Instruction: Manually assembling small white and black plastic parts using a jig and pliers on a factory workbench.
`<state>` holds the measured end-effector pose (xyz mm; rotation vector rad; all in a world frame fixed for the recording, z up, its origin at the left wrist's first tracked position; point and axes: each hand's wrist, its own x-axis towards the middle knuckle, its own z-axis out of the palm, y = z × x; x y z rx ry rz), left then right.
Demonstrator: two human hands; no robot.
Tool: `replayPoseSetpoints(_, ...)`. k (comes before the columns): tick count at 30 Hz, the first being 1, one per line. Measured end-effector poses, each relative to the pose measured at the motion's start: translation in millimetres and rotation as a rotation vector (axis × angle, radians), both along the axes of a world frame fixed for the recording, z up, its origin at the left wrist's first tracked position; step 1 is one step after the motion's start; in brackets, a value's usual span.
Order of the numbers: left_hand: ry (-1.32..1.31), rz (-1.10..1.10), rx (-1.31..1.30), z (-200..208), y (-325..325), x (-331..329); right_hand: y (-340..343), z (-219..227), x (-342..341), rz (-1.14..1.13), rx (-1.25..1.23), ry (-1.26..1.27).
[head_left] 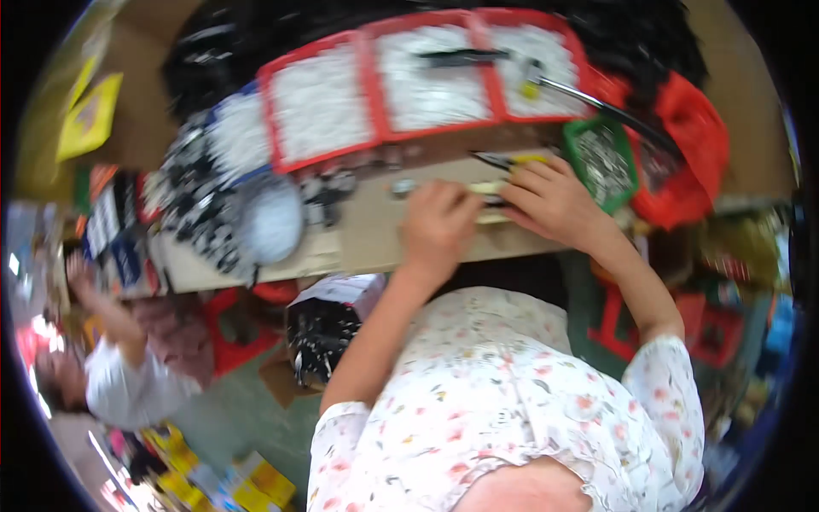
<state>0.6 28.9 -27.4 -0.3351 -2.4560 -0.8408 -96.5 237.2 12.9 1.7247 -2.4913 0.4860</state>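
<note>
My left hand (pixel 439 224) is over the cardboard work surface with its fingers curled and pinched together. Across from it, my right hand (pixel 553 198) is closed too, its fingertips bent inward. Between them lies a small pale-yellow part (pixel 487 189) with a dark strip, blurred and partly covered by the fingers. The right fingertips press on this part; what the left fingers pinch is hidden. Just beyond the right hand rest pliers (pixel 495 160) with yellow-and-black handles. Left of the pliers, a small round shiny piece (pixel 401 187) lies on the cardboard (pixel 367 226).
Red trays (pixel 374 85) of small white parts line the back, with a hammer (pixel 597 104) across the right one. A green tray (pixel 573 154) holds metal pieces. A white bowl (pixel 271 220) and black parts (pixel 205 218) are at left. Another person (pixel 141 384) sits far left.
</note>
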Motion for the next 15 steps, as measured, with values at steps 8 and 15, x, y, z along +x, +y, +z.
replayPoseSetpoints(8, -0.021, -0.05, 0.02, 3.1, 13.8, -11.8, 20.6, 1.9, -1.3, -0.061, -0.092, -0.196)
replayPoseSetpoints(15, -0.011, -0.038, 0.027, 3.0, 16.9, -6.6, 23.7, -3.4, -10.3, -0.057, -0.249, -0.49)
